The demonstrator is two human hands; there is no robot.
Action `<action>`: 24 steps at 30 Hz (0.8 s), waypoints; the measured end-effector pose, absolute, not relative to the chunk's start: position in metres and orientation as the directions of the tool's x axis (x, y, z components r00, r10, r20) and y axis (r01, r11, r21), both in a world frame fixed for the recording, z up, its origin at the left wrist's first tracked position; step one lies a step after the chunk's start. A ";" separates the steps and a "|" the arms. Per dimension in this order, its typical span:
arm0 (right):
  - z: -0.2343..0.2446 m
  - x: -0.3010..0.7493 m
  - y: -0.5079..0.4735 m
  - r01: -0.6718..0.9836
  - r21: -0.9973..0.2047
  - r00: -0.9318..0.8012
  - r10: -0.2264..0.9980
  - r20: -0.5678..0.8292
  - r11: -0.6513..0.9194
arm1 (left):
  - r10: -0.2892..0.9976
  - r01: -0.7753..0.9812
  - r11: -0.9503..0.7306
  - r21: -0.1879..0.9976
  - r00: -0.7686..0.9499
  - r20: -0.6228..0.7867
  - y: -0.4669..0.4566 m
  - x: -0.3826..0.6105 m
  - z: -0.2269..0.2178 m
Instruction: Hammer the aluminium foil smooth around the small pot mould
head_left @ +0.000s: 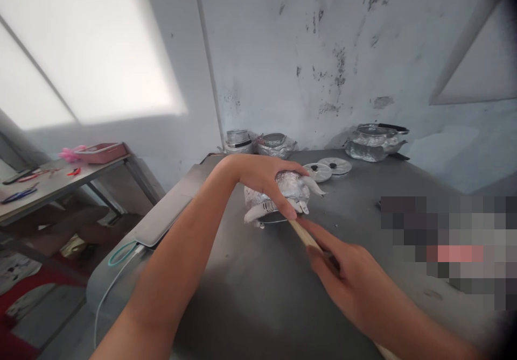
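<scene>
My left hand (264, 180) reaches across the grey table (250, 290) and is closed over a lump of crumpled silver foil (291, 190) wrapped around a small dark round thing. My right hand (349, 282) grips a thin wooden stick (305, 236), forefinger stretched along it. The stick's tip touches the lower edge of the foil lump beside my left thumb.
Two round metal lids (328, 168) lie behind the foil lump. Foil-wrapped pots (258, 143) stand at the back by the wall, and a larger foil-covered pan (377, 142) at the back right. A laptop (161, 223) with a cable lies at the table's left edge. A side table (52, 180) with tools and a pink tray stands left.
</scene>
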State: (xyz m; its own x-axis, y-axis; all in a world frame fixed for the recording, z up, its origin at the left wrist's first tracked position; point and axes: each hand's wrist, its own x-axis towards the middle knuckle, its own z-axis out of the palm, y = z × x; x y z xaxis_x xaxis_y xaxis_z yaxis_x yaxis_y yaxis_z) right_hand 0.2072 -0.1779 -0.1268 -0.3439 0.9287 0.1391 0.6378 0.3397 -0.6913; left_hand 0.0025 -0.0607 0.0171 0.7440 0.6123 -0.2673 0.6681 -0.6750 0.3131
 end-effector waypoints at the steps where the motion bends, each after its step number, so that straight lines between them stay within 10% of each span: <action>1: -0.127 0.207 -0.178 0.639 -0.693 -0.342 0.930 0.132 0.334 | 0.612 0.667 -0.676 0.313 0.745 -0.267 -0.060 0.002 0.017; 24: -0.127 0.211 -0.176 0.626 -0.717 -0.327 0.938 0.116 0.307 | 0.617 0.670 -0.677 0.305 0.742 -0.261 -0.061 0.003 0.017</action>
State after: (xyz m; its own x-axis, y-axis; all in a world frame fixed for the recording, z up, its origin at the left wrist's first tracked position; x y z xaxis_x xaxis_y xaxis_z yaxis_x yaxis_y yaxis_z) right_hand 0.2112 -0.1764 -0.1267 -0.3266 0.9380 0.1158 0.6264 0.3066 -0.7167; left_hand 0.0032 -0.0606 0.0174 0.7420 0.6174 -0.2615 0.6703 -0.6765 0.3049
